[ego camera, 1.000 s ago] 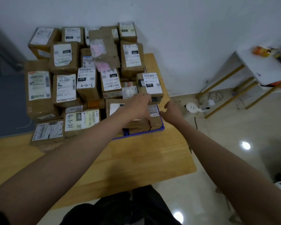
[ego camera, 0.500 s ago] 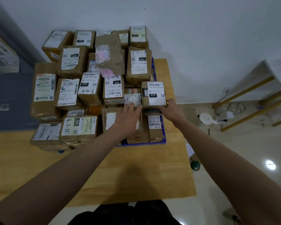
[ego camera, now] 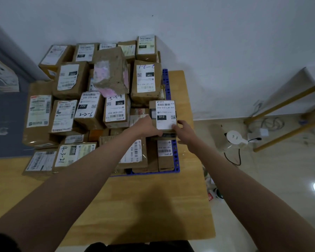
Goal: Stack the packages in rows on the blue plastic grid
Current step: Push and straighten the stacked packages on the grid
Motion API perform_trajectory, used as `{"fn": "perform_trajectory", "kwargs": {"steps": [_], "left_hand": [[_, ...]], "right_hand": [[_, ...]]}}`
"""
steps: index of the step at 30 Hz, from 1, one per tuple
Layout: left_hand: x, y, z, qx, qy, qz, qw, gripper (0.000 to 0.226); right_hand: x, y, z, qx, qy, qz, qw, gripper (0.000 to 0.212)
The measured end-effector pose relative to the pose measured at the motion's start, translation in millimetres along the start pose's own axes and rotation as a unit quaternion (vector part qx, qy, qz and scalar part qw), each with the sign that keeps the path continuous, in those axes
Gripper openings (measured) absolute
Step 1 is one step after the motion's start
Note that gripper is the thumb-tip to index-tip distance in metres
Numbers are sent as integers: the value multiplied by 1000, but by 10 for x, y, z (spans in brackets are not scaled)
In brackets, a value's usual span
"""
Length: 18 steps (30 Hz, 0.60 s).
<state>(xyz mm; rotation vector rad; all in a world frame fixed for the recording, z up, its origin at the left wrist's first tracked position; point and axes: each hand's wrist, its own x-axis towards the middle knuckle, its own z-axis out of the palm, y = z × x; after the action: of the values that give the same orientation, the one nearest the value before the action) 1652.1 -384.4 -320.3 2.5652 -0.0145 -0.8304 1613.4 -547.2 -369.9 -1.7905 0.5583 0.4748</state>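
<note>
Both hands on the "010" package [ego camera: 163, 115], right end of the stack, sitting atop lower boxes near the right edge of the blue plastic grid [ego camera: 175, 157]. Left hand [ego camera: 146, 127] holds its near-left corner, fingers curled against the side. Right hand [ego camera: 185, 131] has its thumb on the label's lower right; the other fingers are hidden, but we judge its grip closed on the box.

Step in hand, we think: squaring this box into its row. We should keep both hands low on the sides, slide instead of lifting, and line its left face up with the "032" package [ego camera: 115, 110]. Watch the overhang: the grid's edge is close, and beyond the wooden bench [ego camera: 153, 206] it is floor.
</note>
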Motion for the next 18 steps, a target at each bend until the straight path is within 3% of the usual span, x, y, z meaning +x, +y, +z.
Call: {"fn": "perform_trajectory", "kwargs": {"steps": [8,15,18], "left_hand": [[52,-27,39,-28,11,-14,999,75],[75,-44,-21,-38,50,-16,998,26],[70,-72,-45,0,90,-37,995,31]], "right_hand": [[34,-12,71,27,3,-21,999,45],[75,19,58,72,-17,5,997,59],[104,51,56,96,-45,25,994,69]]}}
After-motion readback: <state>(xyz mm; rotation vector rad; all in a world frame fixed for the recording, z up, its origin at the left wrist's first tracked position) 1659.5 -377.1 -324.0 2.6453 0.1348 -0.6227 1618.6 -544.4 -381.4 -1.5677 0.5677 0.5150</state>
